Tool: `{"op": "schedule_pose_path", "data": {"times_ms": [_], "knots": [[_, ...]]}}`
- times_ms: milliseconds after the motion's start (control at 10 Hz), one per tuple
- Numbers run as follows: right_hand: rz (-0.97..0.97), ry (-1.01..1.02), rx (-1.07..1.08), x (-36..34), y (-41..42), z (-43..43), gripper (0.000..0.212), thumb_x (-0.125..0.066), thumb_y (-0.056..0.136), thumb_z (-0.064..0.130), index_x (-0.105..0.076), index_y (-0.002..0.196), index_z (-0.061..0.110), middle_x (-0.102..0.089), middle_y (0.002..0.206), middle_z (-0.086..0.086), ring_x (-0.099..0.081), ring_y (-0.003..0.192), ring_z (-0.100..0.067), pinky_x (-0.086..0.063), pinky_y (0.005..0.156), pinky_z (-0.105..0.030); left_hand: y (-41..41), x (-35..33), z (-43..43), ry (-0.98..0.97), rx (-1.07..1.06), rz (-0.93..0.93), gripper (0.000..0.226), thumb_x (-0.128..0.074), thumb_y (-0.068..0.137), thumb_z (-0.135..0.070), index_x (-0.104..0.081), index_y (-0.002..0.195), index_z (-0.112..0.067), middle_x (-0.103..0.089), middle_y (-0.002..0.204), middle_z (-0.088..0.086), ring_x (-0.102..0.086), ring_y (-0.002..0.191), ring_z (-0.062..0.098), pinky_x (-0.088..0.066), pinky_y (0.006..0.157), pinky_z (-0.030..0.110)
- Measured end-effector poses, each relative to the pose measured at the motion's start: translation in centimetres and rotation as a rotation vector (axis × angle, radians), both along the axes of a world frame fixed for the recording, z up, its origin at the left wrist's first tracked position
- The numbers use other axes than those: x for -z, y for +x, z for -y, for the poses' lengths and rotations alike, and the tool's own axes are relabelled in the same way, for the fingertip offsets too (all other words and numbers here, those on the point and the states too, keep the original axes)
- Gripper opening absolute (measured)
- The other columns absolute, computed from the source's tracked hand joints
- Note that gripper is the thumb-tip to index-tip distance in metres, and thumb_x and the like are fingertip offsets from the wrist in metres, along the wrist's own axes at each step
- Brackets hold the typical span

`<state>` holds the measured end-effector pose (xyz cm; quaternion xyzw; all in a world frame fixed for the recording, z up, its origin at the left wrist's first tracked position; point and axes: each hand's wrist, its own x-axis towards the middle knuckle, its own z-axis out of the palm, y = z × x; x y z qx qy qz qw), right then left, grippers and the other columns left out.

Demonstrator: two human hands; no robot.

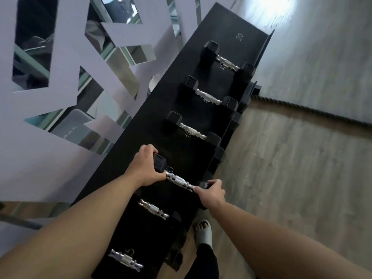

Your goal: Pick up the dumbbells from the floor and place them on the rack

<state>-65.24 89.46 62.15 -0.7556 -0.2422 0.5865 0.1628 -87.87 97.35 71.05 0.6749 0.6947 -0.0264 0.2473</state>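
A black dumbbell point(179, 181) with a silver knurled handle lies across the black rack point(124, 166), on its top shelf. My left hand point(145, 168) grips the dumbbell's far black head. My right hand point(211, 193) holds the near head at the rack's front edge. Several other black dumbbells rest on the same shelf: three beyond my hands point(226, 62) point(207, 96) point(192, 130) and two nearer me point(154, 209) point(125, 258). White weight numbers are painted on the shelf.
A pale wall with mirror cut-outs point(60, 77) runs along the rack's left side. Wood-look floor point(291, 178) lies to the right, with a thick rope point(322, 113) across it. My foot in a white slipper point(203, 231) stands beside the rack's base.
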Motion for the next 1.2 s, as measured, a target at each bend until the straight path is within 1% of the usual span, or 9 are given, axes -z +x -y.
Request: {"op": "schedule_pose_path", "data": {"times_ms": [100, 200, 300, 500, 600, 700, 900, 1100, 1200], "knots": [[0.002, -0.009, 0.03, 1.4, -2.8, -2.0, 0.057, -0.082, 0.079, 0.037, -0.039, 0.116, 0.029, -0.041, 0.127, -0.009, -0.051, 0.077, -0.011, -0.042, 0.054, -0.023, -2.5, 1.7, -2.7, 0.006, 0.034, 0.004, 0.078, -0.093, 0.06, -0.042, -0.04, 0.117, -0.03, -0.042, 0.117, -0.003, -0.052, 0.103, 0.019, -0.057, 0.083, 0.038], [0.018, -0.006, 0.047, 2.2, -4.2, -3.2, 0.06, -0.082, 0.08, 0.036, -0.041, 0.124, 0.026, -0.041, 0.129, -0.01, -0.052, 0.079, -0.012, -0.046, 0.062, -0.025, -4.0, 3.0, -4.2, -0.008, 0.037, 0.01, 0.08, -0.094, 0.06, -0.039, -0.04, 0.118, -0.029, -0.041, 0.117, -0.004, -0.052, 0.103, 0.019, -0.055, 0.081, 0.035], [0.056, -0.006, 0.05, 3.0, -5.8, -4.4, 0.063, -0.081, 0.082, 0.038, -0.041, 0.129, 0.025, -0.04, 0.131, -0.011, -0.055, 0.1, -0.023, -0.052, 0.084, -0.035, -5.7, 4.8, -5.8, -0.032, 0.021, 0.032, 0.081, -0.095, 0.062, -0.035, -0.04, 0.122, -0.028, -0.038, 0.119, -0.005, -0.051, 0.103, 0.017, -0.049, 0.077, 0.03], [0.227, 0.032, 0.041, 4.6, -7.6, -4.8, 0.056, -0.076, 0.088, 0.033, -0.039, 0.13, 0.025, -0.032, 0.138, -0.01, -0.041, 0.115, -0.027, -0.04, 0.081, -0.03, -6.1, 7.8, -5.8, -0.029, 0.049, 0.032, 0.064, -0.093, 0.069, -0.03, -0.042, 0.108, -0.034, -0.039, 0.113, -0.009, -0.054, 0.098, 0.014, -0.046, 0.076, 0.024], [0.24, 0.025, -0.023, 5.2, -7.6, -4.3, 0.057, -0.075, 0.091, 0.03, -0.039, 0.135, 0.022, -0.03, 0.14, -0.01, -0.043, 0.121, -0.03, -0.043, 0.086, -0.031, -6.4, 8.3, -5.3, -0.035, 0.064, 0.028, 0.061, -0.093, 0.071, -0.028, -0.045, 0.109, -0.034, -0.037, 0.114, -0.01, -0.053, 0.102, 0.014, -0.048, 0.081, 0.027], [0.243, 0.047, -0.123, 5.5, -7.3, -3.3, 0.06, -0.074, 0.091, 0.029, -0.038, 0.138, 0.02, -0.03, 0.14, -0.01, -0.044, 0.123, -0.031, -0.046, 0.097, -0.037, -6.7, 8.7, -4.5, -0.033, 0.087, 0.042, 0.065, -0.092, 0.073, -0.025, -0.052, 0.124, -0.027, -0.034, 0.122, -0.01, -0.051, 0.11, 0.016, -0.051, 0.094, 0.033], [0.336, 0.075, -0.292, 5.0, -6.0, -3.7, 0.064, -0.072, 0.09, 0.042, -0.038, 0.139, 0.021, -0.034, 0.141, -0.01, -0.044, 0.127, -0.034, -0.044, 0.105, -0.044, -6.6, 8.0, -5.0, -0.049, 0.131, -0.04, 0.068, -0.09, 0.073, -0.039, -0.054, 0.129, -0.028, -0.04, 0.127, -0.008, -0.052, 0.108, 0.015, -0.054, 0.089, 0.034], [0.427, 0.192, -0.487, 1.4, -2.0, -6.7, 0.059, -0.062, 0.092, 0.051, -0.045, 0.141, 0.025, -0.046, 0.139, -0.007, -0.045, 0.128, -0.031, -0.045, 0.103, -0.046, -6.1, 4.6, -5.0, -0.018, 0.141, -0.019, 0.039, -0.075, 0.084, -0.05, -0.064, 0.117, -0.031, -0.055, 0.12, -0.011, -0.052, 0.111, 0.013, -0.052, 0.09, 0.037], [0.405, 0.268, -0.55, -1.1, 0.2, -8.5, 0.052, -0.063, 0.092, 0.049, -0.052, 0.136, 0.024, -0.055, 0.133, -0.005, -0.052, 0.123, -0.029, -0.048, 0.099, -0.043, -5.4, 2.4, -4.8, -0.111, 0.07, 0.007, 0.029, -0.073, 0.085, -0.053, -0.065, 0.108, -0.036, -0.062, 0.111, -0.014, -0.059, 0.101, 0.008, -0.054, 0.086, 0.036]]}}
